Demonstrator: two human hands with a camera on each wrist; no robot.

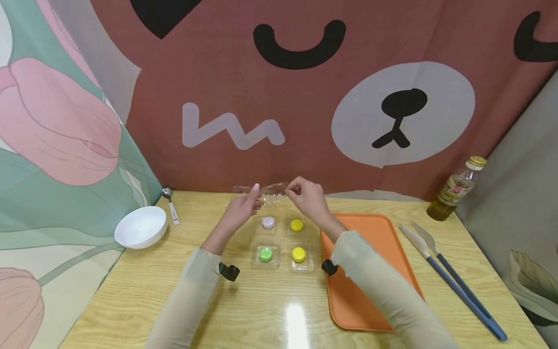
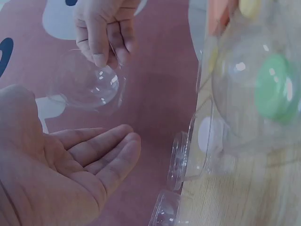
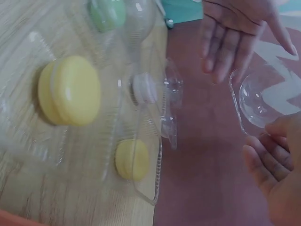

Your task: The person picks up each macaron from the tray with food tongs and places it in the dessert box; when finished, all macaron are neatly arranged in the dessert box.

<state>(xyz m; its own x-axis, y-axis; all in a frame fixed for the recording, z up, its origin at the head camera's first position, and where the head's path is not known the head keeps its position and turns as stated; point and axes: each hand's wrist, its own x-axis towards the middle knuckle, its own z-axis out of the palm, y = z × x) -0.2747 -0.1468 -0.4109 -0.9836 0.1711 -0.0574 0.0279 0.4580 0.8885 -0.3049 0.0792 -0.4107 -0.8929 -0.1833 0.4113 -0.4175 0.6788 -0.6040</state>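
My right hand [image 1: 308,198] pinches the edge of a clear domed plastic lid [image 3: 263,96] in the air above the back of the table. Palm toward the lid, my left hand [image 2: 89,165] has its fingers extended and holds nothing. Below the hands, macarons sit in clear plastic boxes: a lilac macaron [image 1: 268,222] and a yellow macaron [image 1: 296,225] behind, a green macaron [image 1: 265,254] and another yellow macaron [image 1: 298,254] in front. In the left wrist view, a clear dome stands over the green one. More clear plastic pieces [image 2: 178,160] lie near the back edge.
An orange tray [image 1: 362,310] lies right of the boxes, under my right forearm. Blue-handled tongs [image 1: 462,286] and a yellow-capped bottle [image 1: 455,191] are farther right. At left are a white bowl [image 1: 141,227] and a measuring spoon [image 1: 173,211]. A printed curtain [image 1: 305,121] hangs behind the table.
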